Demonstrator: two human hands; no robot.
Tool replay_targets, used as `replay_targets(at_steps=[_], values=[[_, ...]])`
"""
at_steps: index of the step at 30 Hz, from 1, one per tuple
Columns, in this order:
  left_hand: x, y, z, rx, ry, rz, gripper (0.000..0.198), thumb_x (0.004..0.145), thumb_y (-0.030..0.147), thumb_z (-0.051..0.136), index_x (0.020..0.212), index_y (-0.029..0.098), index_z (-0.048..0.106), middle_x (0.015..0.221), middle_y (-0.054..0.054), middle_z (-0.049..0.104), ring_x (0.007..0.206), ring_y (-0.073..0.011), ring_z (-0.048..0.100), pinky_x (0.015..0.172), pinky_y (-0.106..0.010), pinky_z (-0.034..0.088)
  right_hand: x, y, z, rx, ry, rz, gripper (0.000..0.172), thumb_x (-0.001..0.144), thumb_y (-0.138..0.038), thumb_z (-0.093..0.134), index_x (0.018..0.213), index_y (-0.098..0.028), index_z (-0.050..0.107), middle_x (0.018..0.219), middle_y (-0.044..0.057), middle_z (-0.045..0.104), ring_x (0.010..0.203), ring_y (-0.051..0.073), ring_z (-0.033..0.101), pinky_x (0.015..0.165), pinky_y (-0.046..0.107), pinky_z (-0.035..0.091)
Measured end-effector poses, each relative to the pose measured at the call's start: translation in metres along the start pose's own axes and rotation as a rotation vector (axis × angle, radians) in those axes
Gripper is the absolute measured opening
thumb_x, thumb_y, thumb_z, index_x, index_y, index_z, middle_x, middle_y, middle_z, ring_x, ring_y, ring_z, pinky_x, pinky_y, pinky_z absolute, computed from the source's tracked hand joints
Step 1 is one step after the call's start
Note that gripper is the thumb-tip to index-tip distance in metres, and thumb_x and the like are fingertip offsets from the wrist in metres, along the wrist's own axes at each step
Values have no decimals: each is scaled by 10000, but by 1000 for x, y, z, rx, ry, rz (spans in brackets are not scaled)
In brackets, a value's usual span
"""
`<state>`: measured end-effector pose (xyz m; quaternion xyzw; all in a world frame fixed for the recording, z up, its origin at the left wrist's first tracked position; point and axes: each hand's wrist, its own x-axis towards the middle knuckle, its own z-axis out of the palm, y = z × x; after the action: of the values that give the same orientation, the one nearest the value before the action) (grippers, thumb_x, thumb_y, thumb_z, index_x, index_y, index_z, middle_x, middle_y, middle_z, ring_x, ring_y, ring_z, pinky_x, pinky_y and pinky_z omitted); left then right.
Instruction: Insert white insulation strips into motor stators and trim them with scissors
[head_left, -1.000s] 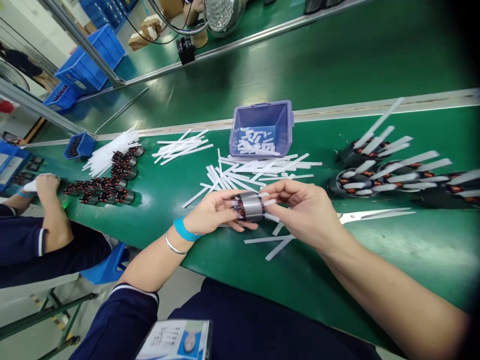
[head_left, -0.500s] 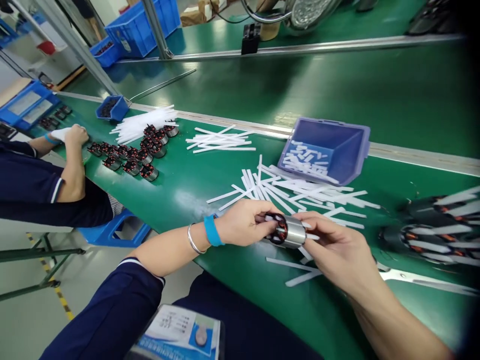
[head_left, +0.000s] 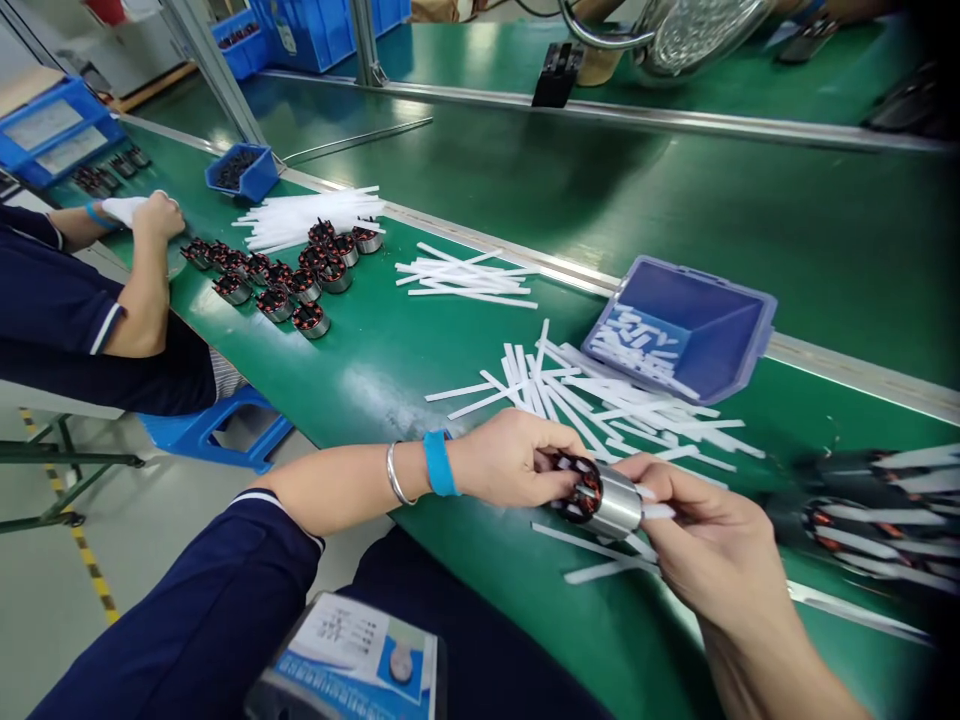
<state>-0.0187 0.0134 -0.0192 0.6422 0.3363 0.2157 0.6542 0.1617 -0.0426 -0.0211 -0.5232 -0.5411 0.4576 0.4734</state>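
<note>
Both my hands hold one small motor stator (head_left: pixel 600 495), a silver metal cylinder with copper windings and white paper strips sticking out of it. My left hand (head_left: pixel 510 458), with a blue wristband and a silver bangle, grips its near end with closed fingers. My right hand (head_left: pixel 705 540) pinches the other end, fingers curled round it. The stator hovers just above the green belt (head_left: pixel 375 370) near its front edge. Loose white paper strips (head_left: pixel 585 390) lie scattered on the belt just beyond my hands.
A purple bin (head_left: pixel 679 325) of short strips stands behind the pile. Stators with long strips (head_left: pixel 862 500) lie at right, blurred. At left several wound stators (head_left: pixel 285 280), strip bundles (head_left: pixel 307 215) and a small blue bin (head_left: pixel 241 170) sit by a co-worker's arm (head_left: pixel 142 290).
The view has swung left and down. My hands and the stator have shifted toward lower right of the picture, and the stator's wound end now faces the camera.
</note>
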Motion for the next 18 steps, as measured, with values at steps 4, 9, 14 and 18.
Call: replay_targets(at_steps=[4, 9, 14, 18], values=[[4, 0, -3, -261, -74, -84, 201, 613, -17, 592, 756, 118, 632, 639, 16, 616, 563, -82, 578, 554, -186, 471, -1, 1, -1, 61, 18, 53, 387, 683, -408, 781, 476, -203, 526, 623, 39, 601, 546, 157, 524, 449, 253, 425], [6, -4, -7, -577, -203, -137, 232, 616, 215, 800, 783, 119, 671, 696, -42, 684, 540, -122, 622, 534, -234, 507, -2, 3, -20, 115, -79, -27, 283, 772, -453, 734, 645, -212, 656, 683, 45, 637, 583, 165, 581, 513, 272, 473], [7, -7, -3, -712, -160, -170, 469, 431, 385, 929, 731, 116, 689, 620, -37, 665, 557, -138, 629, 589, -254, 526, -3, -13, -13, -127, -46, -295, 728, 598, -391, 887, 1254, -257, 603, 1194, 111, 673, 1090, 295, 637, 889, 392, 534], [5, -3, 1, -638, -134, -191, 430, 473, 349, 921, 742, 100, 696, 669, -52, 691, 637, -158, 662, 683, -276, 548, -10, -31, 17, -256, 28, -466, 426, 729, -252, 789, 1123, -232, 626, 1031, 84, 707, 965, 236, 663, 844, 350, 546]])
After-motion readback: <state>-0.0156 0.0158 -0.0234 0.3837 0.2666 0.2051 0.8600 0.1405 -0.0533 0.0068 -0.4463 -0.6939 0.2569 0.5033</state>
